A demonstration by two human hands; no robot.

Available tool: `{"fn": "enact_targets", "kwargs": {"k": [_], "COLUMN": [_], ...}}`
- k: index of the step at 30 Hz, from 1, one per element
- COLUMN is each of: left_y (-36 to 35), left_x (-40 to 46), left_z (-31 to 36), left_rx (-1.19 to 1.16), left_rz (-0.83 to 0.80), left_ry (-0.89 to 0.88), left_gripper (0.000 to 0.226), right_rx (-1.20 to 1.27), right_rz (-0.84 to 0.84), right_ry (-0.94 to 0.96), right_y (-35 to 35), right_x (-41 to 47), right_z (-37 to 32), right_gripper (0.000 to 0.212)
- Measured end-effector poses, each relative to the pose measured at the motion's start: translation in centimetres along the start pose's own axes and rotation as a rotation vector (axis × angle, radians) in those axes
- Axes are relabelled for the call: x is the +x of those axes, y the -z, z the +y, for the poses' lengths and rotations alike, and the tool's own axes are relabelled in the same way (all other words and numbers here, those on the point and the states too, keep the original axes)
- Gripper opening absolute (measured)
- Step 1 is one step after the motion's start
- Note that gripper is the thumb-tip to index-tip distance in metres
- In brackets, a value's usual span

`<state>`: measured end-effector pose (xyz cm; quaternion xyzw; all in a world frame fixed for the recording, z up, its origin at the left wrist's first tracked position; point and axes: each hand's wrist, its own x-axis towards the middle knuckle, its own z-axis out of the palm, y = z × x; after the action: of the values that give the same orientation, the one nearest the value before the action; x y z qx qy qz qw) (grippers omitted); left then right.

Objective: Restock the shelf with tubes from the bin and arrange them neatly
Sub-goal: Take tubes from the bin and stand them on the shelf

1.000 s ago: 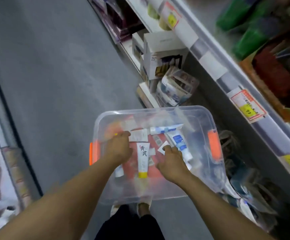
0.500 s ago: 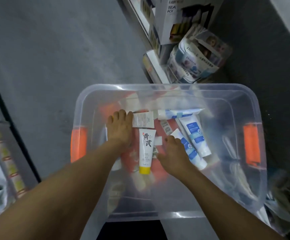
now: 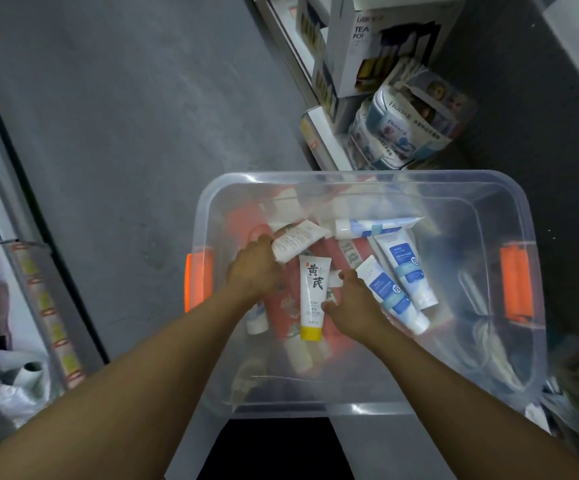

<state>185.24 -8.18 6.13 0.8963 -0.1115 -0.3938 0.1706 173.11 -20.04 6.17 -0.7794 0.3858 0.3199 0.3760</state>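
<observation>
A clear plastic bin [image 3: 378, 178] with orange handles sits below me and holds several tubes. My left hand [image 3: 253, 268] is shut on a white tube [image 3: 298, 241] with small print, lifting its end at the bin's left. My right hand [image 3: 350, 299] reaches in beside it, fingertips pinching a small white tube end [image 3: 333, 279]. Between the hands lies a white tube with a yellow cap [image 3: 312, 299]. Two blue-and-white tubes [image 3: 402, 271] lie to the right of my right hand, another [image 3: 371, 226] lies across the back. Red tubes lie underneath.
The shelf's bottom level [image 3: 319, 140] runs along the upper right, with a white tea pot box [image 3: 378, 46] and a wrapped tissue pack [image 3: 409, 119] on it. Grey floor [image 3: 125, 116] stretches left. Another shelf edge [image 3: 39, 299] stands at far left. Packaged goods lie at lower right.
The view has dropped closer onto the bin. My left hand has closed on the white printed tube and tilted it up. My right hand has shifted slightly toward the middle tubes.
</observation>
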Motion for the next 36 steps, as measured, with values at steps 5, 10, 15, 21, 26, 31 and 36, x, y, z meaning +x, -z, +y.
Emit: {"fn": "enact_targets", "kwargs": {"k": [5,10,15,21,26,31,36], "left_y": [0.9,0.2,-0.1,-0.1,1.0,3.0,5.2], "left_x": [-3.2,-3.5,-3.2,-4.3,-5.6,-7.8,-10.4], "left_z": [-0.1,-0.1,0.1,1.0,3.3,6.4,8.9], "left_rx": [-0.441,-0.638,-0.646,-0.621,-0.697,-0.788,-0.92], "left_rz": [-0.054,-0.062,-0.067,-0.097,-0.142,-0.175,-0.29], "left_ry": [0.084,0.232,0.273,0.282,0.311,0.302,0.166], "left_gripper": [0.041,0.036,0.03,0.031,0.035,0.023,0.024], "right_rx": [0.022,0.045,-0.001,0.02,0.175,0.269,0.402], "right_rz": [-0.065,-0.053,-0.028,-0.053,0.029,0.129,0.231], "right_ry": [-0.025,-0.058,-0.114,-0.099,-0.134,-0.1,-0.072], "right_y": [-2.0,-3.9,-3.6,0.0,4.2,8.2,11.4], "right_x": [1.4,3.0,3.7,2.7,0.7,-2.9,-7.2], "right_z": [0.3,0.4,0.3,1.8,2.0,1.7,0.8], "right_gripper": [0.062,0.073,0.075,0.05,0.065,0.06,0.055]}}
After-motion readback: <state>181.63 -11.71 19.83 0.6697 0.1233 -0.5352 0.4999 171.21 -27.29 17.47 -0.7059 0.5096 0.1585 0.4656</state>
